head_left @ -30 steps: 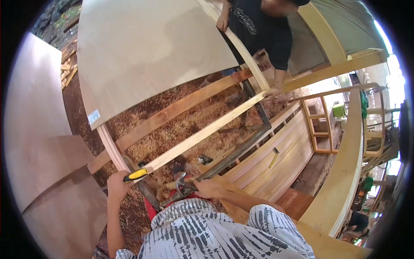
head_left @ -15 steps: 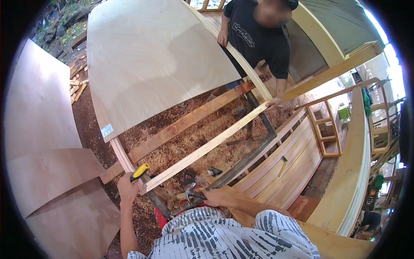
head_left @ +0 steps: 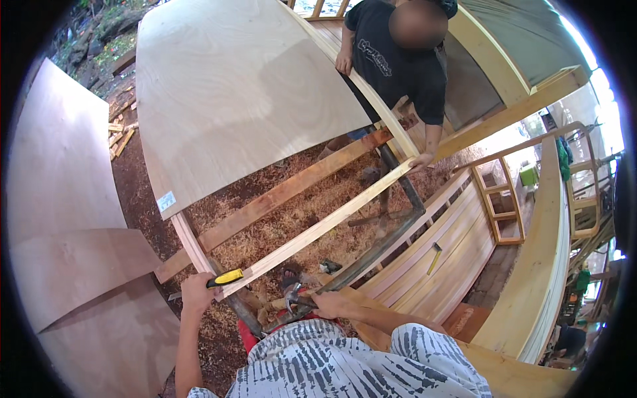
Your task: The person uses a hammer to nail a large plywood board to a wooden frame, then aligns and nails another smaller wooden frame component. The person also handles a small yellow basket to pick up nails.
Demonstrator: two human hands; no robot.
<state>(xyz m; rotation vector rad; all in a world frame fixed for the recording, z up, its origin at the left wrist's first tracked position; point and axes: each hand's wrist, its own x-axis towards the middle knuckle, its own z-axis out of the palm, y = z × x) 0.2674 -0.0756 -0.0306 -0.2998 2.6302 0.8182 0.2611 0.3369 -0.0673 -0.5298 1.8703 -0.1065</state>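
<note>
My left hand [head_left: 196, 292] is closed at the near left corner of a pale wooden frame, holding a yellow-and-black tool [head_left: 227, 278] whose exact kind I cannot make out. The tool lies over the end of the frame's near rail [head_left: 318, 229]. My right hand [head_left: 332, 304] grips a claw hammer [head_left: 292, 298] by its dark handle, low in front of my body, with the metal head pointing left. A plywood sheet [head_left: 245, 99] covers the far part of the frame. Across from me, a co-worker in a dark shirt [head_left: 398, 73] has both hands on the frame's right side.
A brown board [head_left: 292, 189] and dark metal supports [head_left: 371, 254] run beneath the frame. More plywood sheets [head_left: 66, 179] lie at left. To the right are slatted planks [head_left: 424, 242] with a yellow-handled hammer [head_left: 434, 258] on them, and a long beam [head_left: 531, 278]. Wood shavings cover the ground.
My left hand has tilted the yellow-and-black tool from slanting upward to nearly level over the rail's end. My right hand and the hammer have hardly moved.
</note>
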